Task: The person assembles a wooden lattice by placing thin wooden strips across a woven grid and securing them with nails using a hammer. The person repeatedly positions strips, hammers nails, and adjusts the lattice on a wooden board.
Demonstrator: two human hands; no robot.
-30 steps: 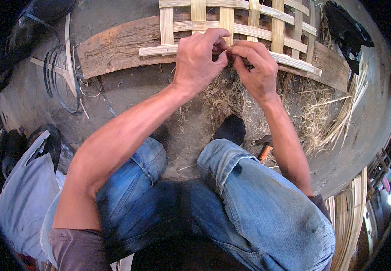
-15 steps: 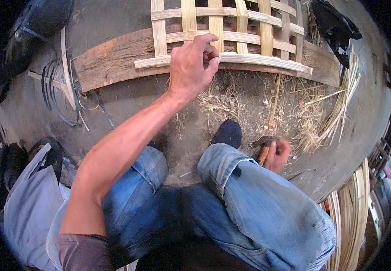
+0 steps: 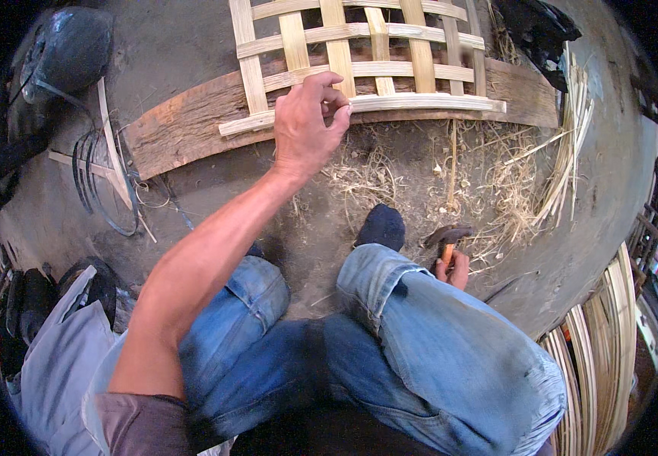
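Note:
A woven lattice (image 3: 336, 53) of flat pale wooden strips lies partly on a rough wooden plank (image 3: 184, 121). Along its near edge runs a pale edge strip (image 3: 428, 102). My left hand (image 3: 306, 125) rests over that strip, thumb and fingers curled into a pinch; whatever is between the fingertips is too small to make out. Low beside my right knee, my right hand (image 3: 454, 267) is closed around the orange-brown handle of a hammer (image 3: 449, 237). The hammer's dark head shows above the fingers, and my leg hides the wrist.
Wood shavings (image 3: 367, 178) litter the floor between my feet and the plank. Thin strips (image 3: 568, 152) lie at right, near a black bag (image 3: 538, 34). Bundled slats (image 3: 595, 357) stand at lower right. A dark coiled band (image 3: 85, 171) and loose slats lie left.
The view has shifted, so the lattice and plank sit further left. My right hand has turned and dropped slightly, showing more of the hammer's head. My left hand keeps its pinch over the strip.

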